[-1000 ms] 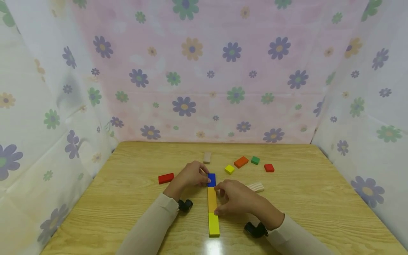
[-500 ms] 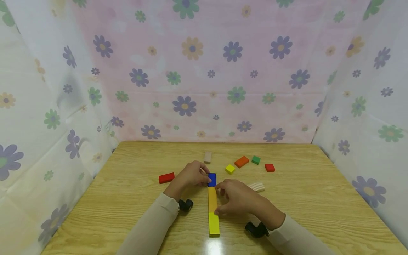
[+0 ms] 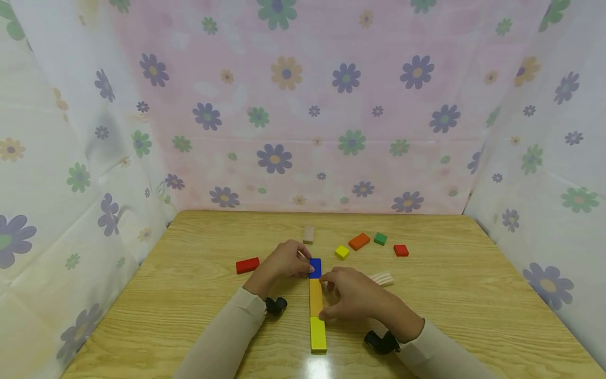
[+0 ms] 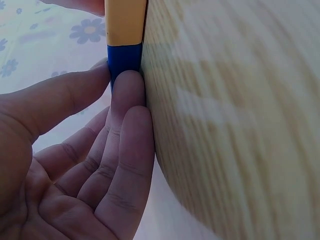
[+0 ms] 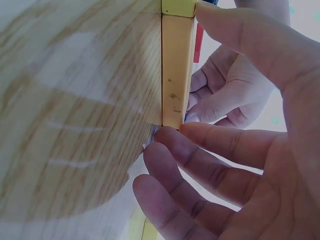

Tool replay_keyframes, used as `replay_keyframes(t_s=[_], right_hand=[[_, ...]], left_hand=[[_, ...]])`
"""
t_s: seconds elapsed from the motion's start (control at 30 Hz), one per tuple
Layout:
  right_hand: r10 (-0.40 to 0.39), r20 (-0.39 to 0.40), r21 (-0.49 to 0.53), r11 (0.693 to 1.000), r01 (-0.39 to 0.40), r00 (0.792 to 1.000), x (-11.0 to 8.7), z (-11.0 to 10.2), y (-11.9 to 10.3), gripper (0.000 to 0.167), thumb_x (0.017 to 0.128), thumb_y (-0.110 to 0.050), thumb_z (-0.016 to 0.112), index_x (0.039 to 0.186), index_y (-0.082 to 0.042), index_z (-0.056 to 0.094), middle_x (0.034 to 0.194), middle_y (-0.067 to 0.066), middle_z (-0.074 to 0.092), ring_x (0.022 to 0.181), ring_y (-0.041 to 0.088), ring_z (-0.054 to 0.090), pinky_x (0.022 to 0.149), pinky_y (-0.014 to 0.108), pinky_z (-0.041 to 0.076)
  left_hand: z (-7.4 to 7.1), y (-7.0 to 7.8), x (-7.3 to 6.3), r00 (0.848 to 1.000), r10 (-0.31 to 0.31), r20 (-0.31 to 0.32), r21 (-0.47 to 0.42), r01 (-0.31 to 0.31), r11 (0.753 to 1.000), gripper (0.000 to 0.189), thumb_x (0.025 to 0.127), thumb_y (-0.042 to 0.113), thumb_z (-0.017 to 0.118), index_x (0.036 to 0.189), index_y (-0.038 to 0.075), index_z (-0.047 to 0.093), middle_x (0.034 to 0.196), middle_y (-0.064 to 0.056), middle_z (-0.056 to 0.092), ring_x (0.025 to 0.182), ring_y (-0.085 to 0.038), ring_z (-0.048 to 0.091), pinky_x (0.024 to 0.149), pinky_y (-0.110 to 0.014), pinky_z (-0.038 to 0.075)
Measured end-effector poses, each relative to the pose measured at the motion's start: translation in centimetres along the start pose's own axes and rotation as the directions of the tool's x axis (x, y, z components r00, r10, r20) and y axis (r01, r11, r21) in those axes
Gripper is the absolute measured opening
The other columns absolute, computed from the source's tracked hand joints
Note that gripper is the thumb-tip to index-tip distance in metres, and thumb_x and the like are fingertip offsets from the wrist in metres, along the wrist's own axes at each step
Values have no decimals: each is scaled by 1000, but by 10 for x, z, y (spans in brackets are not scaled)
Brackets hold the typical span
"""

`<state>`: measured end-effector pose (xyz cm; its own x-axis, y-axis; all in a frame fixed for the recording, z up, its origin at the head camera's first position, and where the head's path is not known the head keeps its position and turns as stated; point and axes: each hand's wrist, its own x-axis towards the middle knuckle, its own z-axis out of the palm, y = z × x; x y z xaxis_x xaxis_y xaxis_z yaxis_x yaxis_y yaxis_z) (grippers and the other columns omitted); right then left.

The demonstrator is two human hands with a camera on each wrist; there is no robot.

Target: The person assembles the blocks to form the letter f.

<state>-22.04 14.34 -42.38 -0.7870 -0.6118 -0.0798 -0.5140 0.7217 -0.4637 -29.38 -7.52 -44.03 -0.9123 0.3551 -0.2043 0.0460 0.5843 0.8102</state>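
Observation:
Three blocks lie end to end in a straight line on the wooden table: a blue block point(image 3: 315, 267) farthest away, an orange block point(image 3: 315, 297) in the middle and a yellow block point(image 3: 318, 335) nearest. My left hand point(image 3: 286, 259) pinches the blue block; in the left wrist view its thumb point(image 4: 82, 87) is at the top edge and fingertips cover part of the side. My right hand point(image 3: 352, 295) spans the orange block from the right, index finger near its blue end and thumb at the joint with the yellow block. Fingers hide the blue block's far end.
A red block point(image 3: 248, 265) lies left of my left hand. Toward the back are a light wood block point(image 3: 309, 235), a small yellow block point(image 3: 342, 252), an orange-red block point(image 3: 359, 241), a green block point(image 3: 380, 239) and a small red block point(image 3: 401, 250). A striped pale block point(image 3: 382, 279) is partly behind my right hand.

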Motion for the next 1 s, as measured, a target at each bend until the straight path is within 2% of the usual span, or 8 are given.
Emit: replay_keyframes(t_s=[0.2,0.4,0.6,0.83,1.0], right_hand=[[5,-22,8,1000,-5,1000,-1,-4,3,72,78,-53,88,133,-10,69,105,-5,70,89,10,63,74,28,55],[15,-61,55,998,-11,998,-4,-18,11,65,80,-44,89,133,-12,69,112,-1,72,99,18,68,80,36,58],[-22,-96,83,996,30,995,-8,-32,26,61,83,-41,87,133,-12,69,118,1,73,106,23,69,87,41,59],[-41,-139,122,991,59,989,-16,-46,47,53,84,-35,88,130,-13,72,122,4,72,111,28,66,92,53,57],[-57,-157,118,990,76,986,-22,-57,63,49,84,-32,87,127,-13,74,127,2,71,115,28,66,95,54,56]], left_hand=[[0,0,0,1000,-10,-4,-13,10,1000,24,88,11,83,108,5,72,91,-5,73,73,-18,74,68,-33,61],[1,1,0,1000,-19,-9,-18,19,1000,23,88,10,83,108,5,72,89,-5,73,73,-18,73,67,-33,61],[2,1,0,1000,-14,-13,-6,14,1000,22,88,11,83,107,6,72,88,-4,73,72,-18,73,66,-32,61],[2,1,0,1000,-8,-3,5,8,1000,22,88,12,83,106,7,72,88,-3,74,72,-17,73,66,-31,60],[0,1,-1,1000,-1,1,3,1,1000,21,89,13,83,105,7,71,87,-3,74,72,-18,73,65,-31,60]])
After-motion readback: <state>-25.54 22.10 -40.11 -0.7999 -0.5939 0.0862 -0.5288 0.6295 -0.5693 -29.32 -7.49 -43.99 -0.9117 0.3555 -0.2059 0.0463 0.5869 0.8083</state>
